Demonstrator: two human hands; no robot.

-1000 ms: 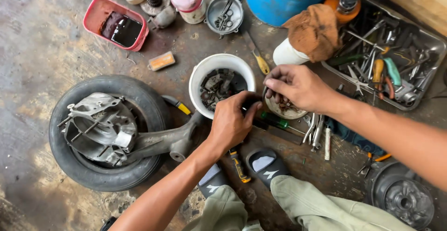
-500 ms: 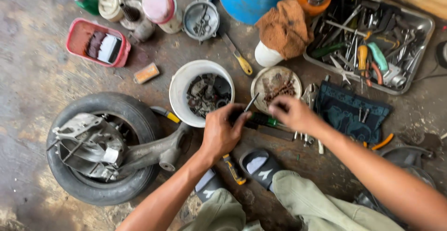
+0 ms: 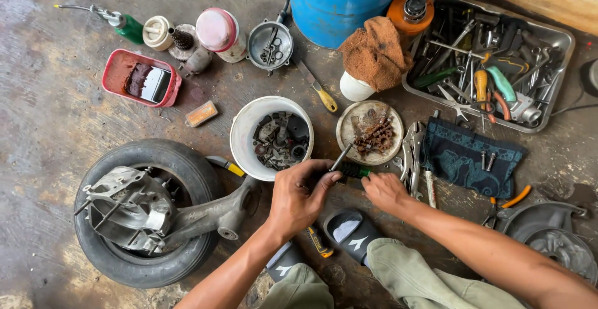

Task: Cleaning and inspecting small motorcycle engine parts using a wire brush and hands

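Left hand (image 3: 298, 198) and right hand (image 3: 385, 190) meet at frame centre over a green-handled screwdriver (image 3: 349, 167), just below the white plastic bowl (image 3: 244, 136) and the round metal dish (image 3: 346, 136). Left fingers are clenched around the dark end of the handle, thumb on top; right fingers (image 3: 369, 181) curl at the green end of the grip, touching it, though whether they are closed on it can't be told. The screwdriver has a slim grey metal shaft that points up and slightly left toward the bowl rim, and a ribbed dark green handle. The bowl holds greasy dark metal parts; the dish, dull and stained, holds rusty springs and bolts. Left of the frame: a black rubber tyre (image 3: 180, 172) with a cast grey aluminium engine casing (image 3: 131, 209) lying in it, arm sticking out right. Upper left: a red rectangular plastic tray (image 3: 112, 75) with dark sludge. Upper right: a dented steel tool tray (image 3: 564, 41) packed with wrenches and pliers. A brown rag (image 3: 377, 53) is draped on a white cup beside the blue barrel (image 3: 336, 4). A teal patterned cloth (image 3: 467, 159) lies right of the hands. Concrete floor (image 3: 50, 128) rough, oil-stained.
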